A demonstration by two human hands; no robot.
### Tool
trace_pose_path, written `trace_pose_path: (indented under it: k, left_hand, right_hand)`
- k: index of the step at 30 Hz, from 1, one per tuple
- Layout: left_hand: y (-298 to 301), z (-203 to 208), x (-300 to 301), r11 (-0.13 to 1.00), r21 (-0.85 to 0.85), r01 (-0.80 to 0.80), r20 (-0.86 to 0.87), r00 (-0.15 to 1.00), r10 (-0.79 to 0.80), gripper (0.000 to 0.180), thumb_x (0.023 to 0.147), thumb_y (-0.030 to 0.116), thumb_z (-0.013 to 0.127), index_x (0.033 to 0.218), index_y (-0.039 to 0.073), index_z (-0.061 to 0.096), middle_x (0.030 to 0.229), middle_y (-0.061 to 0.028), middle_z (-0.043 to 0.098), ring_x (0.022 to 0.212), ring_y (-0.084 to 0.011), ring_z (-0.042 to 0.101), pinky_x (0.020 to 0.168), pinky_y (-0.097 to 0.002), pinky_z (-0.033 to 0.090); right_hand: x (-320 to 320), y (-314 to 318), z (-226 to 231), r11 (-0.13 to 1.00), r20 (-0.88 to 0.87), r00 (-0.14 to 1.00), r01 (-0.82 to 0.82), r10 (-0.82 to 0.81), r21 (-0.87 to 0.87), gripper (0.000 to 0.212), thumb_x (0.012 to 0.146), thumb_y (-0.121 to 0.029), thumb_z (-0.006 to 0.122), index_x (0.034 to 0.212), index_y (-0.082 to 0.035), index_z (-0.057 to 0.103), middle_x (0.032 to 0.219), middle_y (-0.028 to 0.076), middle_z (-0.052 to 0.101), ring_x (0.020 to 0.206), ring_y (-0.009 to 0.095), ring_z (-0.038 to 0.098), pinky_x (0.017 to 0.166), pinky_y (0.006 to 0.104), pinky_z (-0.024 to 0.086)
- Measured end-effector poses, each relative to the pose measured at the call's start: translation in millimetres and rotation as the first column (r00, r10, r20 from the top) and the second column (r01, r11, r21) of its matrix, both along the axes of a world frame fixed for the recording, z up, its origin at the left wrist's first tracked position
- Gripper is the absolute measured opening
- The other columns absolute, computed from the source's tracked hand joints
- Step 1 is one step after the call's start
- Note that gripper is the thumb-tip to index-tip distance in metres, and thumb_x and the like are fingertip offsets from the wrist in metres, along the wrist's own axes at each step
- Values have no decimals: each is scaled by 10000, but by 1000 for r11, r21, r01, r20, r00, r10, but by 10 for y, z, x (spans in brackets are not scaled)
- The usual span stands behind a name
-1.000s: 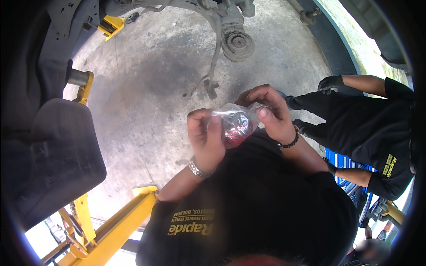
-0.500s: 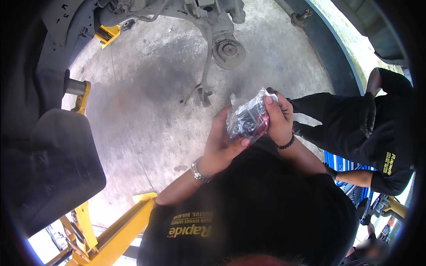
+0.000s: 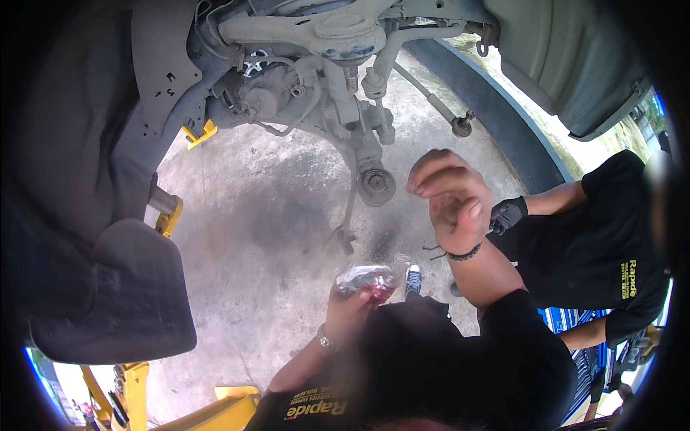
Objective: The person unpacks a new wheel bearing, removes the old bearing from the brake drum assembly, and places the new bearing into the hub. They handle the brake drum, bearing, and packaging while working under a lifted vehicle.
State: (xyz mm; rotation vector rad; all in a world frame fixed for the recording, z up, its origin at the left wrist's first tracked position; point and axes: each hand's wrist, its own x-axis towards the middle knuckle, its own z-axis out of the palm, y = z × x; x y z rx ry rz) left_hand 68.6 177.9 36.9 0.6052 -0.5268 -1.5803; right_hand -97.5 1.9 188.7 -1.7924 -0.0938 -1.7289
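My left hand (image 3: pixel 346 310) is low in front of my body, closed around a clear plastic bag (image 3: pixel 358 276). Something red and dark shows through the plastic, its kind not clear. Raised to the right, my right hand (image 3: pixel 451 202) holds nothing; its fingers are curled but stand apart from the thumb. It is nearest to a round rubber bushing (image 3: pixel 376 187) at the lower end of a hanging suspension arm, without touching it. Above that bushing are a control arm with a ball joint (image 3: pixel 351 77) and a stabilizer link (image 3: pixel 382 118), all grey with dust.
A tie rod end (image 3: pixel 462 127) sticks out at the upper right. At right stands a co-worker in black with a gloved hand (image 3: pixel 509 215) close to my right wrist. A dark mudguard (image 3: pixel 144 294) hangs at left, above yellow lift arms (image 3: pixel 223 411). Blue tool storage (image 3: pixel 575 320) is behind the co-worker.
My right hand has let go of the bag and risen toward the suspension. My left hand has lowered with the bag. The view has tilted up, showing more of the underbody.
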Motion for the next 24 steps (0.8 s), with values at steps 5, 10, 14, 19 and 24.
trace_pose_path:
  k: [5, 10, 14, 19, 24]
  left_hand:
    - [132, -60, 4, 1000, 18, -22, -4, 1000, 22, 610, 882, 154, 828, 1358, -79, 527, 1309, -222, 665, 1213, -341, 678, 1064, -480, 564]
    - [248, -70, 107, 998, -43, -56, -51, 997, 54, 593, 900, 169, 819, 1351, -85, 530, 1287, -233, 677, 1166, -348, 704, 1023, -478, 594]
    - [316, -61, 205, 990, -25, -141, -55, 989, 139, 531, 917, 163, 795, 1328, -74, 557, 1266, -230, 687, 1145, -348, 714, 995, -483, 608]
    - [267, 16, 244, 963, -67, -261, -88, 963, 255, 482, 925, 128, 765, 1330, -50, 572, 1278, -238, 680, 1171, -355, 700, 1002, -497, 598]
    - [332, -113, 251, 923, 66, -378, 30, 926, 377, 714, 812, 342, 879, 1344, 9, 540, 1191, -150, 698, 1085, -298, 703, 846, -436, 598]
  right_hand:
    - [228, -754, 1623, 926, -24, 939, -343, 344, -156, 518, 1108, -412, 388, 763, -49, 522, 713, 82, 542, 642, 186, 478, 623, 353, 404]
    - [592, -918, 2537, 862, -43, 868, -497, 495, -99, 545, 1098, -361, 422, 622, -98, 462, 542, 82, 479, 465, 170, 401, 511, 309, 383]
    - [526, -857, 2828, 854, -175, 887, -459, 427, -245, 519, 1086, -326, 443, 611, -119, 452, 531, 38, 455, 460, 149, 388, 500, 280, 340]
    - [644, -826, 2426, 903, -349, 878, -399, 327, -160, 475, 1044, -282, 523, 606, -106, 469, 552, 56, 490, 484, 137, 399, 514, 285, 347]
    - [814, -850, 2000, 920, -356, 868, -389, 346, -55, 413, 989, -225, 591, 628, -77, 456, 563, 57, 491, 511, 136, 428, 510, 294, 330]
